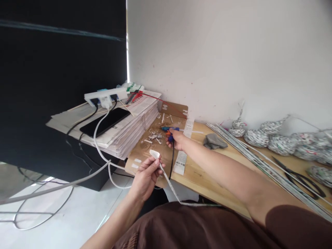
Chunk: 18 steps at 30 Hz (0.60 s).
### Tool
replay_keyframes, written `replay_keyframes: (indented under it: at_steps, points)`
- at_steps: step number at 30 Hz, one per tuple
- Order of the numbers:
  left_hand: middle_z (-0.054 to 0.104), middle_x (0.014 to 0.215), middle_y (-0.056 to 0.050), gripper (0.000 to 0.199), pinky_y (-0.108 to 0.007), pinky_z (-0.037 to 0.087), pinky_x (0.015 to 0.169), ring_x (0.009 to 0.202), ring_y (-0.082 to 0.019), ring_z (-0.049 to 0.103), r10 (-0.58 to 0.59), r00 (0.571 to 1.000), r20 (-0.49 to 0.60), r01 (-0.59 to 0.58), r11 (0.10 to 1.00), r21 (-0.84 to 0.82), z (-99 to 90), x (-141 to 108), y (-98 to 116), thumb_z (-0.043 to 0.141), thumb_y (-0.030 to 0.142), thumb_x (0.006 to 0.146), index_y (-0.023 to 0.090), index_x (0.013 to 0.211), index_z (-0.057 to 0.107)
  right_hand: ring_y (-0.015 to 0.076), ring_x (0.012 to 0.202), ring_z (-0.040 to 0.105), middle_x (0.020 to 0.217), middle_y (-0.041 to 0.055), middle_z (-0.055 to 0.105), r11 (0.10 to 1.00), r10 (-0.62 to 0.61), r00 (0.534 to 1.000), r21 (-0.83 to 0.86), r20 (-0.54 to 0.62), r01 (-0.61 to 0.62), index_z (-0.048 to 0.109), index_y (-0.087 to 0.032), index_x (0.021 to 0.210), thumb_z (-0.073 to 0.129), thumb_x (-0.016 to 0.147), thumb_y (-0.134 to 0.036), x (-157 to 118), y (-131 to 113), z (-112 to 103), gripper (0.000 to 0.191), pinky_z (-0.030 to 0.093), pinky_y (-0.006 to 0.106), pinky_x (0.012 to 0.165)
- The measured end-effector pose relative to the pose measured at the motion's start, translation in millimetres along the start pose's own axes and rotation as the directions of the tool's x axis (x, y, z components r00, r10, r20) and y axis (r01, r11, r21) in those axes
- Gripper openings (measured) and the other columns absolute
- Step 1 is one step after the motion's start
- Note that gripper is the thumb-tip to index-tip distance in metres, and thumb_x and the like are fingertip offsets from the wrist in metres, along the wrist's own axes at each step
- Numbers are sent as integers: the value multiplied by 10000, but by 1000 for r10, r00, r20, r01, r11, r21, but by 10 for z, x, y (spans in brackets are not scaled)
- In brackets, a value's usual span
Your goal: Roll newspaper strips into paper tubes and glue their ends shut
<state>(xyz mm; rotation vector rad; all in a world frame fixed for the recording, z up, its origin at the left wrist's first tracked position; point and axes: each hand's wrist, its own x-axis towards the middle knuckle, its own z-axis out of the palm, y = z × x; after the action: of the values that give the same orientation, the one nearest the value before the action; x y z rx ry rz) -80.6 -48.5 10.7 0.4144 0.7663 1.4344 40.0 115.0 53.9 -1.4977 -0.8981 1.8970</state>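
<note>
Near the table's front edge, my left hand (pixel 148 173) pinches a thin rolled paper strip (pixel 169 183); its flat white end sticks up above the fingers and its long tail runs down across my lap. Further back, my right hand (pixel 175 137) is wrapped round a blue glue gun (pixel 170 129) with an orange trigger, its tip pointing left. A black cord hangs from the gun. Below and left of the gun tip lies a small pile of paper scraps (pixel 155 137) on brown cardboard (pixel 140 150). The two hands are apart.
Left, a stack of papers (pixel 135 133) bears a black phone (pixel 105 121) and a white power strip (pixel 106 95) with cables. Right, the wooden table (pixel 199 166) holds a grey cloth (pixel 214 141), long paper rods (pixel 249 157), black scissors (pixel 298 178) and several woven paper shapes (pixel 281 144).
</note>
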Motion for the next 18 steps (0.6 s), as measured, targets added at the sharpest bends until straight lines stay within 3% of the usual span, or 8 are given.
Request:
replay_keyframes:
  at_steps: [7,12,16,18]
  points:
    - [641,818,-40,206,-153,508,556,743,-118,645,-1,1000,-16,2,1000,27,80,33,29,778,170,696,125,875,685,144,443,547,580,-14,512,994,7,1000,-110,13,-5,437,-191,910,322,976,-419,-112,-55,-22,264,486,263,417]
    - [647,816,-41,186,-152,515,574,739,-110,644,22,1000,12,-23,998,55,155,17,33,767,170,710,123,873,691,140,543,568,733,8,584,973,-86,996,-215,3,85,481,-209,1009,372,955,-463,-231,-111,-61,281,528,321,538]
    - [649,810,-35,175,-164,530,614,753,-114,652,26,1000,16,-27,997,71,199,21,35,756,170,722,130,881,694,201,895,608,968,80,645,925,-207,978,-325,-3,195,570,-200,965,451,919,-514,-412,-21,-199,338,515,370,783]
    - [651,797,-33,165,-169,535,625,759,-123,661,22,1000,8,-23,997,67,231,35,37,757,167,718,129,865,692,229,1062,564,1060,93,643,855,-322,946,-419,33,306,611,-194,887,509,898,-502,-554,106,-288,325,465,361,903]
